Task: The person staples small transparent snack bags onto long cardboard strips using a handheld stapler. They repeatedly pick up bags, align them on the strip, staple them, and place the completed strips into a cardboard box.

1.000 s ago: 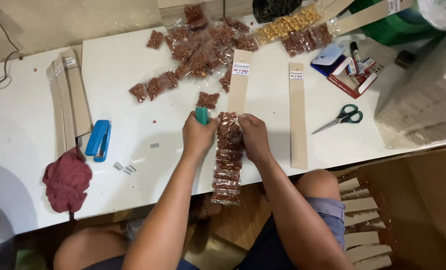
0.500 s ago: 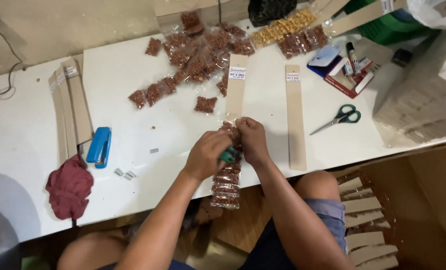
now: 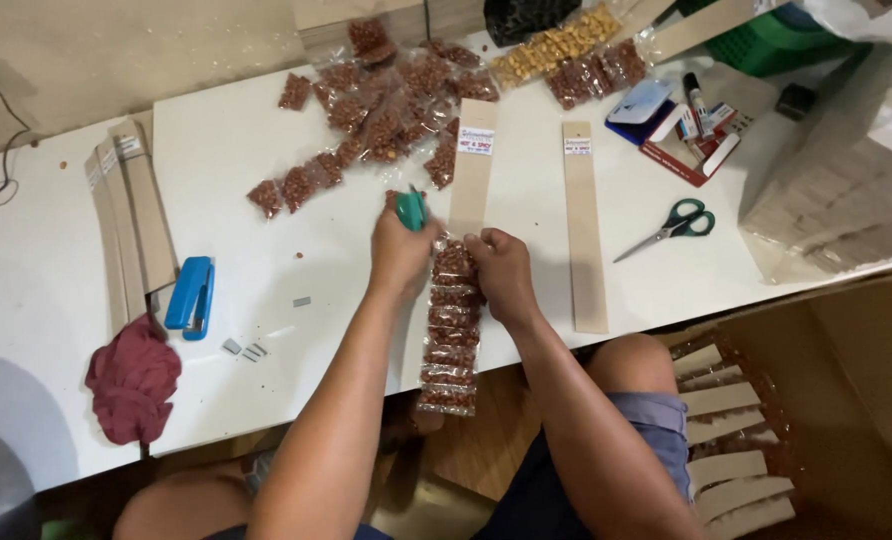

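A long cardboard strip (image 3: pixel 473 165) lies on the white table (image 3: pixel 266 400) and hangs over its front edge. Several small clear packets of brown nuts (image 3: pixel 449 345) are fixed down its lower half. My left hand (image 3: pixel 398 258) holds a small green stapler (image 3: pixel 412 209) just left of the strip, near the topmost packet. On that top packet rests my right hand (image 3: pixel 504 275), fingers curled and pressing it against the strip.
Loose nut packets (image 3: pixel 386 115) are piled at the back. A second bare strip (image 3: pixel 584 235) and green-handled scissors (image 3: pixel 674 224) lie to the right. To the left are a blue stapler (image 3: pixel 191 294), spare strips (image 3: pixel 126 215) and a red cloth (image 3: pixel 132 378). A carton with finished strips (image 3: pixel 731 455) stands lower right.
Half a second ago the stapler was between my hands over the packets. My left hand has since lifted it up and to the left. My right hand stays on the strip.
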